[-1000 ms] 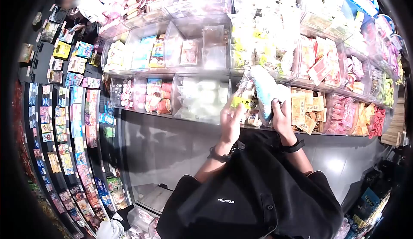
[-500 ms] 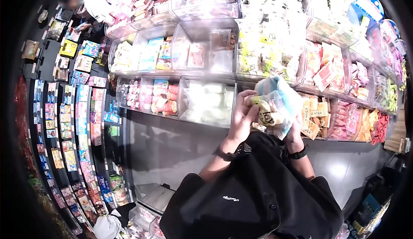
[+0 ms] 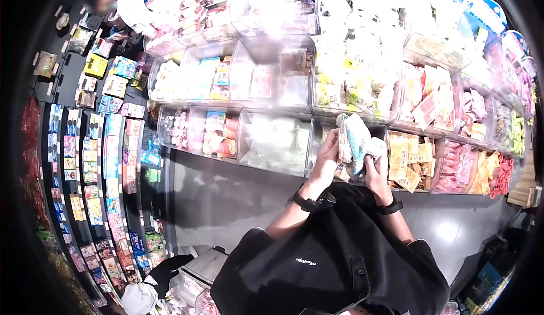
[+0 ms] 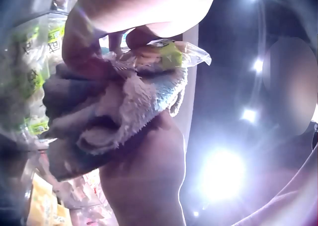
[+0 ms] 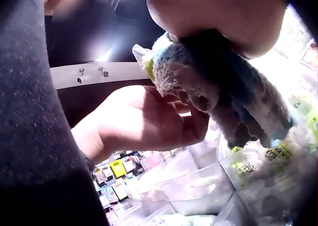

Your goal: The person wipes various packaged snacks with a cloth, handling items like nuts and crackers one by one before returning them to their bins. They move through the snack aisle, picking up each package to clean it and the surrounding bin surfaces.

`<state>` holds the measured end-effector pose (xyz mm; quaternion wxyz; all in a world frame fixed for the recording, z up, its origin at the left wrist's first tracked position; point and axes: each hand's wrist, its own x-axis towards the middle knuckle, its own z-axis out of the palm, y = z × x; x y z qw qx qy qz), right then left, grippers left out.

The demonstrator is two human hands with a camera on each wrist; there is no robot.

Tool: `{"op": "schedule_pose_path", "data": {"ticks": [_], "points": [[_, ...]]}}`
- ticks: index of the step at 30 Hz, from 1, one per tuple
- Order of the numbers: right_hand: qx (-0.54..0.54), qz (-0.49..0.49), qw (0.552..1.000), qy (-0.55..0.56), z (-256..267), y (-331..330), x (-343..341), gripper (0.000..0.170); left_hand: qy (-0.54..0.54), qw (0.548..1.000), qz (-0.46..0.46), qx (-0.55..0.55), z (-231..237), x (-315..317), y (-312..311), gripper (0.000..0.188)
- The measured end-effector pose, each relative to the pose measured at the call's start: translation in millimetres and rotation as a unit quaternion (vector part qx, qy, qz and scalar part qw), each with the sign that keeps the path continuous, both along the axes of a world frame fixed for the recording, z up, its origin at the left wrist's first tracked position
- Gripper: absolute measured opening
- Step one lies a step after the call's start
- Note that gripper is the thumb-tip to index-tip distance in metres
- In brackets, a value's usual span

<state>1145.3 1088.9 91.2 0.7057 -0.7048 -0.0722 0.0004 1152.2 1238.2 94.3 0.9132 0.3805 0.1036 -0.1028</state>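
Observation:
Between both hands is a fluffy blue-and-white cloth point(image 3: 355, 136), bunched and folded. My left hand point(image 3: 325, 165) grips a clear snack packet against the cloth's left side; its yellow-green label point(image 4: 171, 54) and transparent corner stick out in the left wrist view. My right hand point(image 3: 376, 173) holds the cloth from the other side, thumb toward me. In the right wrist view the cloth's pile point(image 5: 179, 77) drapes below the right hand point(image 5: 213, 12), with the left hand point(image 5: 149, 119) close beside it. Most of the packet is hidden by fingers and cloth.
Clear bins of wrapped snacks rise in tiers ahead; one with orange-brown packets point(image 3: 411, 159) sits right of the hands, one with white packets point(image 3: 275, 145) left. Shelves of boxed goods point(image 3: 90, 162) line the left. A person in white point(image 3: 133, 6) stands far left.
The snack packet first showed beside the cloth, then face-up over it, and is now turned edge-on against it. The cloth has been turned too; both hands keep their hold.

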Motion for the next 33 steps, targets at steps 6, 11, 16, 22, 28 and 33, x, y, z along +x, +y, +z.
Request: {"op": "schedule_pose_path", "data": {"ticks": [6, 11, 16, 22, 28, 33], "points": [[0.052, -0.021, 0.997, -0.054, 0, -11, -11, 0.032, 0.008, 1.000, -0.013, 0.003, -7, 9, -6, 0.027], [-0.038, -0.018, 0.997, -0.068, -7, -10, -1, 0.034, -0.009, 0.999, -0.007, -0.032, -1, 14, -15, 0.035], [-0.018, -0.067, 0.998, -0.008, -17, -25, 14, 0.033, 0.051, 0.999, -0.019, 0.002, 0, 46, -15, 0.025], [0.069, -0.148, 0.983, 0.082, -33, -62, 9, 0.037, 0.032, 0.997, 0.036, 0.055, -16, 94, 2, 0.019], [0.012, -0.228, 0.973, 0.045, -42, -97, -2, 0.038, -0.176, 0.901, 0.173, 0.356, -59, 155, 7, 0.018], [0.010, -0.262, 0.961, 0.088, -49, -114, -15, 0.035, -0.173, 0.864, 0.182, 0.437, -82, 171, 2, 0.021]]}}
